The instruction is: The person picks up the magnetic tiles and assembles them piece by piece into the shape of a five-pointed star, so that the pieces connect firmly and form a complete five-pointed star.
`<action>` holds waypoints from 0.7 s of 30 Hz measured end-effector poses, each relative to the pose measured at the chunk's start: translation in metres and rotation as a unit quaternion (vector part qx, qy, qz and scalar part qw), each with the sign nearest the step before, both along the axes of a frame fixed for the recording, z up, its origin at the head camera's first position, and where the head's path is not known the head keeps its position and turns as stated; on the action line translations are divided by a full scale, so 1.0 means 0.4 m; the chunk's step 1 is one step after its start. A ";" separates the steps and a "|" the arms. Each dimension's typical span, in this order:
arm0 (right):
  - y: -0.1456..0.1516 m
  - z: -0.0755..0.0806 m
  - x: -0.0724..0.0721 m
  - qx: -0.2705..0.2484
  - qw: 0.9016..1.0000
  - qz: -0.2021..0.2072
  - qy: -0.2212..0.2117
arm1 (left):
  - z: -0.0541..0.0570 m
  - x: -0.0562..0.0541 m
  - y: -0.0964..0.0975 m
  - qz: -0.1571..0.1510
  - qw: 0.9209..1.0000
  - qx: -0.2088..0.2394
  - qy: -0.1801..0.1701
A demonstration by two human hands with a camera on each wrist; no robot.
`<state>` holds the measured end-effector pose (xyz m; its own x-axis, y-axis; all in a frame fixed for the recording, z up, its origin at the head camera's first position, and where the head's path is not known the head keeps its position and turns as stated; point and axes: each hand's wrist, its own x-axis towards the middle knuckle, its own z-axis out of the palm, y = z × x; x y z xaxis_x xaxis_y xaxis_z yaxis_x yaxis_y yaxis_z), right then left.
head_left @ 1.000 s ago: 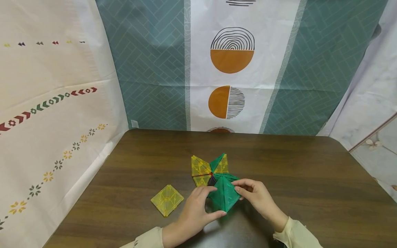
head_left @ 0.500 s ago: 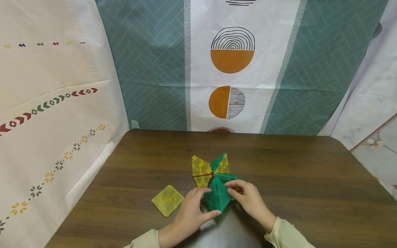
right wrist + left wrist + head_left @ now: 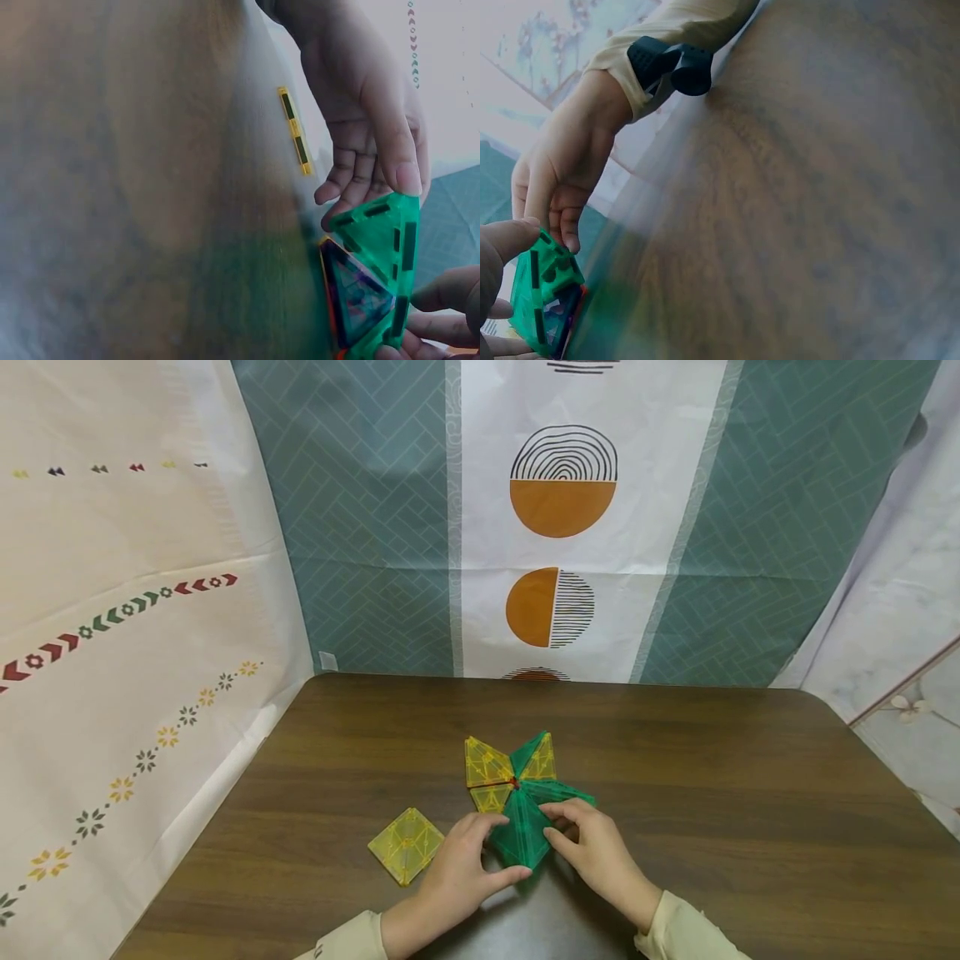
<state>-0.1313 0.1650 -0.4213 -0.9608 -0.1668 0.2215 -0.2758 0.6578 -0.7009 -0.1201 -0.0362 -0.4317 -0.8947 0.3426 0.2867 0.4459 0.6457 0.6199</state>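
Note:
Green translucent magnetic tiles [image 3: 519,835] stand raised as a folded peak at the near side of a star-like build. My left hand [image 3: 463,862] holds this peak between thumb and forefinger, the thumb at its near corner. On its right edge, my right hand [image 3: 596,847] pinches with thumb and forefinger. Yellow magnetic tiles [image 3: 486,764] form the far left of the build, around a small red centre. A purple triangular tile [image 3: 358,300] shows below the green ones in the right wrist view. Another green tile [image 3: 566,792] sticks out right.
A separate yellow square tile [image 3: 407,846] lies flat on the brown wooden table [image 3: 712,777], left of my left hand. Patterned cloths hang behind the table [image 3: 375,527] and along its left side [image 3: 150,652].
Both hands have moved the green peak slightly left, against the build's centre. The right thumb and forefinger have spread a little. The green tile at the right shows more.

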 end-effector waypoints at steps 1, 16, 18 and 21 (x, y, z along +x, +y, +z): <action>-0.001 0.000 0.001 0.005 1.000 0.000 0.002 | 0.000 0.000 -0.001 0.000 1.000 -0.002 -0.001; -0.015 0.006 0.017 0.037 0.999 0.000 -0.002 | -0.003 -0.001 0.002 -0.007 0.997 -0.059 0.043; -0.017 0.006 0.019 0.039 0.999 0.003 -0.002 | -0.003 0.000 0.004 -0.007 0.996 -0.069 0.055; -0.017 0.007 0.022 0.040 0.999 0.006 -0.002 | -0.003 0.002 0.009 -0.006 0.995 -0.076 0.065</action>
